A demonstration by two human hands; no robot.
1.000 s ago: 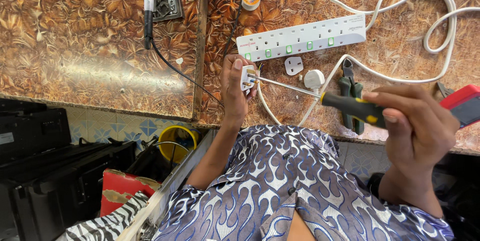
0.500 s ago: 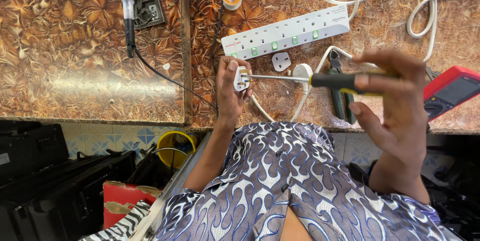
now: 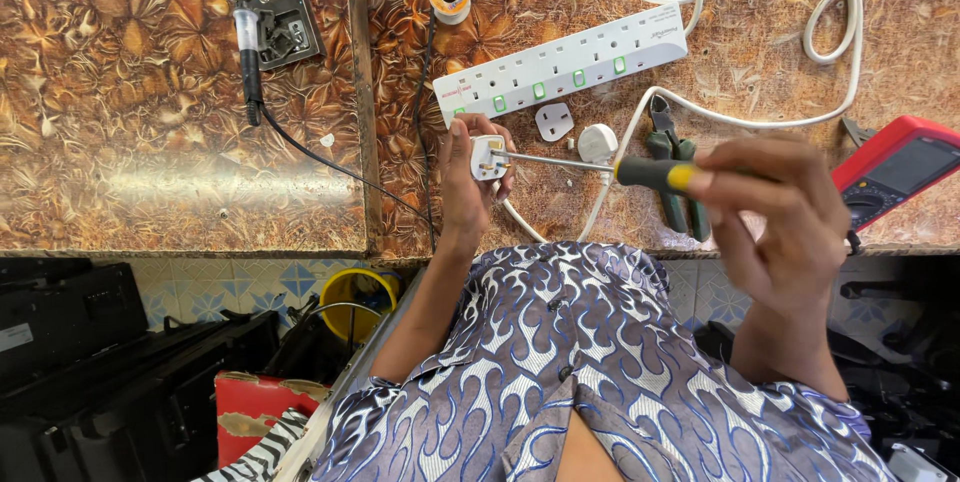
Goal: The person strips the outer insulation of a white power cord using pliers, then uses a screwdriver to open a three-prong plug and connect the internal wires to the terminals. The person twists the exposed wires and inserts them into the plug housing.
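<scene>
The left hand (image 3: 468, 177) gripped the white plug (image 3: 488, 157) above the bench (image 3: 180, 92) while right-hand fingers (image 3: 775, 207) clasped the screwdriver (image 3: 600, 168), raised level since a second ago (tip now meeting the plug).

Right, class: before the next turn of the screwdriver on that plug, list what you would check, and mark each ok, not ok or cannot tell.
1. Left hand grips the white plug firmly: ok.
2. Screwdriver tip meets the plug: ok; seated in a screw head: cannot tell.
3. Right hand holds the black and yellow handle: ok.
4. Plug is out of the white power strip: ok.
5. Loose plug cover lies within reach on the worktop: ok.
6. Soldering iron is parked in its stand, away from both hands: ok.
</scene>
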